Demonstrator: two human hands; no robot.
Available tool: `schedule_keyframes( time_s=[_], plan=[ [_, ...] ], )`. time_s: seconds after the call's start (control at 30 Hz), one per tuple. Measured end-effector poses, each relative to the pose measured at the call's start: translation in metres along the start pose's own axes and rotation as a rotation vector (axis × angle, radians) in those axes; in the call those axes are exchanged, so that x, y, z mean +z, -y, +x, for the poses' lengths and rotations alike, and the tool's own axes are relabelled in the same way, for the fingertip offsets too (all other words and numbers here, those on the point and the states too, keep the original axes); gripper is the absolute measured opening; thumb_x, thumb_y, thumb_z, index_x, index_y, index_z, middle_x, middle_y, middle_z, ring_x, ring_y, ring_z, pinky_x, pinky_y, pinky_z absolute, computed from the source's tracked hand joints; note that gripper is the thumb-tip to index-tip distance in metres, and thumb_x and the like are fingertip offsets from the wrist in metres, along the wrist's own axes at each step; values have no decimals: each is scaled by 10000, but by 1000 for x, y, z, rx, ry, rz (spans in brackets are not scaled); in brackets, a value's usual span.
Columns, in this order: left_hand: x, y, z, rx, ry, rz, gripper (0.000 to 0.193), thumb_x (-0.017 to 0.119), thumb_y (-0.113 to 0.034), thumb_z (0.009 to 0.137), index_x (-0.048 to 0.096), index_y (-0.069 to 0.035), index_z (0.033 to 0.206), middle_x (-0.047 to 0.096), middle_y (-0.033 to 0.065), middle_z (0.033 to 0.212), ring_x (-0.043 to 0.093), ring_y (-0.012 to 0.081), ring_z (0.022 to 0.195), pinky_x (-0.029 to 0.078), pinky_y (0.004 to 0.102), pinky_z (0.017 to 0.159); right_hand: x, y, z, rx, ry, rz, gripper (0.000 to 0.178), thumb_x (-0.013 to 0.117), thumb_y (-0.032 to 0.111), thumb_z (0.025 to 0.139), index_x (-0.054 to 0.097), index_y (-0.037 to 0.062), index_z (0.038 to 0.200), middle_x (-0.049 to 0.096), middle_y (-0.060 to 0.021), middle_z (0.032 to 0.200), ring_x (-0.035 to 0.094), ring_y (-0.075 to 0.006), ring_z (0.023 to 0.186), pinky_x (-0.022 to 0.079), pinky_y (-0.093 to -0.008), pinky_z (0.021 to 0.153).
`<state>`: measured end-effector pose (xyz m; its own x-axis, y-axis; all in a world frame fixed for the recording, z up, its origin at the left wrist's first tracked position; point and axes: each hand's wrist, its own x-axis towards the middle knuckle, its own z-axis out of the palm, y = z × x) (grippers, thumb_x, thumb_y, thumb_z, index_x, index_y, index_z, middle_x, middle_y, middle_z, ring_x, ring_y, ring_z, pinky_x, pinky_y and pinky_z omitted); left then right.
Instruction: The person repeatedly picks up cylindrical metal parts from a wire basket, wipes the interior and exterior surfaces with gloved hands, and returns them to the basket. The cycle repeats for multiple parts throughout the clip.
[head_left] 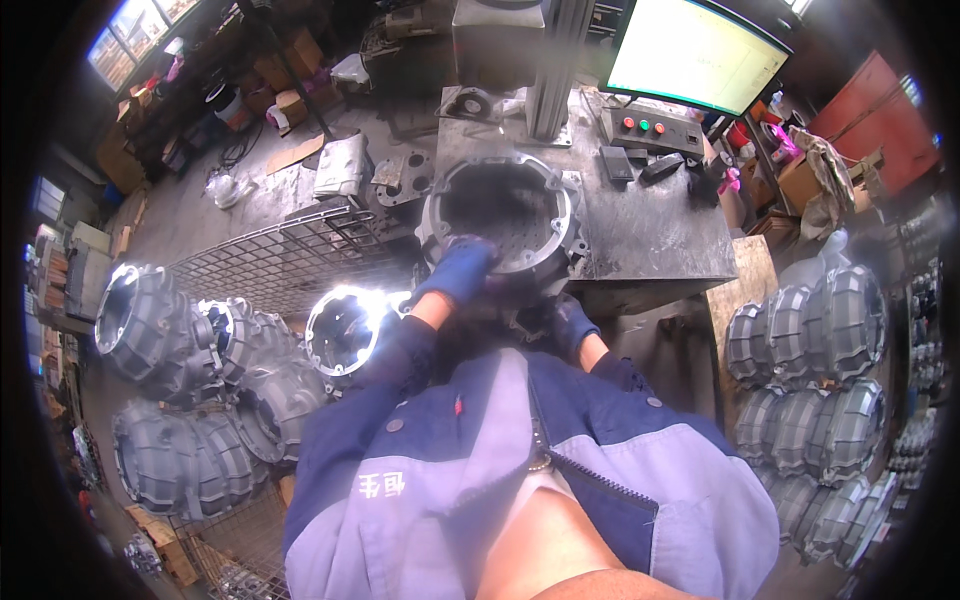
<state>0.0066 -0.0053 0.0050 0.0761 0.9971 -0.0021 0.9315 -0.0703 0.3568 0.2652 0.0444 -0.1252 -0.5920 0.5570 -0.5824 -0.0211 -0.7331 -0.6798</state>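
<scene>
A round cast metal housing (568, 200) with a bright bolt-hole rim stands on the metal workbench (655, 245) in front of me. My left hand (462, 268), in a blue glove, is closed over the near left part of that rim. Lower down, by the bench's front edge, my right hand (572, 322) is gloved as well and sits just below the housing's near right side. Its fingers are in shadow and partly hidden, so what they touch does not show.
A control box (655, 130) with coloured buttons and a lit monitor (697, 55) stand at the back right. Left of me, a wire cage (270, 255) adjoins several stacked housings (180, 455). More housings (810, 330) are stacked on the right.
</scene>
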Motion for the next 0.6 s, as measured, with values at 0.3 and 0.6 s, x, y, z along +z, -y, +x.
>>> schedule_keyframes(
  time_s=[0.3,0.6],
  plan=[
    [-5,-4,0,-1,24,-25,366,828,-397,658,698,-100,829,669,174,914,626,394,975,459,481,862,-29,-7,10,-553,11,-960,338,652,295,982,659,-8,1132,714,-118,989,701,-219,826,563,-342,665],
    [2,5,2,58,-40,-18,365,828,-398,668,686,-93,810,656,173,859,623,395,918,464,463,829,-36,54,-24,-220,-132,-319,375,702,270,966,630,-39,1166,721,-162,978,703,-245,798,566,-364,668]
  ],
)
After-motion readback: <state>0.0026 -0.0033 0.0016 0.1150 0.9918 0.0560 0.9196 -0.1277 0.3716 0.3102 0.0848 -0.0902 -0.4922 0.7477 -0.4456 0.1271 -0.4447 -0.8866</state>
